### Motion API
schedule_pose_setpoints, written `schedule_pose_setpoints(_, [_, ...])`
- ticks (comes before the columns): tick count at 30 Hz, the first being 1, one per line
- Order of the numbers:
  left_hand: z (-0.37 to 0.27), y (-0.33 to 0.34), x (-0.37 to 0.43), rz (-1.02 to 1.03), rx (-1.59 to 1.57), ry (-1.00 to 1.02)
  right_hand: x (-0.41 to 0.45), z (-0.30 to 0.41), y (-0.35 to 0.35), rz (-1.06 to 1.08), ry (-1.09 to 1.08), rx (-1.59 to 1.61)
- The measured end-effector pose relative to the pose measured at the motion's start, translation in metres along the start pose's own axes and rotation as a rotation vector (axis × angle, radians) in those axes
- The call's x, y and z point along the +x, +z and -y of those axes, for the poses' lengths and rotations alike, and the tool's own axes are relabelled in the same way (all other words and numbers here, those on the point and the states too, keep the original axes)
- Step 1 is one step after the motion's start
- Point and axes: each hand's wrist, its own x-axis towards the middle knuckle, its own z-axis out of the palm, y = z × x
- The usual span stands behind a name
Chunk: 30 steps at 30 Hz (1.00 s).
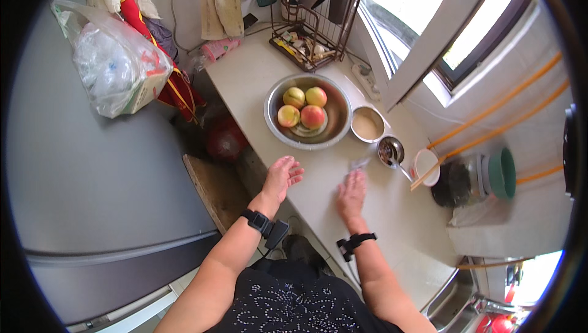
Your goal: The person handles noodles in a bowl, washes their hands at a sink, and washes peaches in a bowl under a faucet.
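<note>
My left hand (281, 180) hovers at the counter's near edge, fingers spread and slightly curled, holding nothing. Over the white countertop (317, 186), my right hand (352, 195) stretches forward with its fingers together. A small, blurred piece of clear plastic (360, 164) lies at its fingertips; whether it is gripped or only touched is unclear. Beyond both hands stands a stainless steel basin (341, 126) with several red-yellow fruits (313, 117), apparently nectarines or peaches. To its right are a metal bowl of pale beige contents (367, 124) and a smaller metal bowl (398, 143) holding dark bits and a spoon (404, 171).
Chopsticks (427, 174) rest across a white cup (426, 160) near a dark jar (452, 181). A wire rack (317, 25) and a power strip (365, 80) sit at the back. A bagged bundle (119, 66) lies on a grey appliance (101, 176) at left; a sink (452, 296) is at lower right.
</note>
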Motion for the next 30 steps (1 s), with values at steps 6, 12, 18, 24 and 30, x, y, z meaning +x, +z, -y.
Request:
schedule_pose_setpoints(6, [-0.022,-0.006,0.087,-0.104,0.008,-0.006,0.029,0.082,-0.004,0.208,-0.170,0.203])
schedule_pose_setpoints(12, [-0.032,-0.007,0.090,-0.257,-0.130,0.018,0.084,0.072,0.033,0.178,-0.185,0.167])
schedule_pose_setpoints(18, [-0.084,-0.093,0.068,-0.457,-0.095,0.201,0.183,0.100,0.081,0.116,-0.219,0.097])
schedule_pose_setpoints(24, [-0.128,-0.155,0.056,-0.642,-0.022,0.293,0.298,0.157,0.123,0.180,-0.246,0.143])
schedule_pose_setpoints(30, [-0.149,-0.170,0.071,-0.710,-0.198,0.267,0.401,0.201,0.181,0.118,-0.424,0.152])
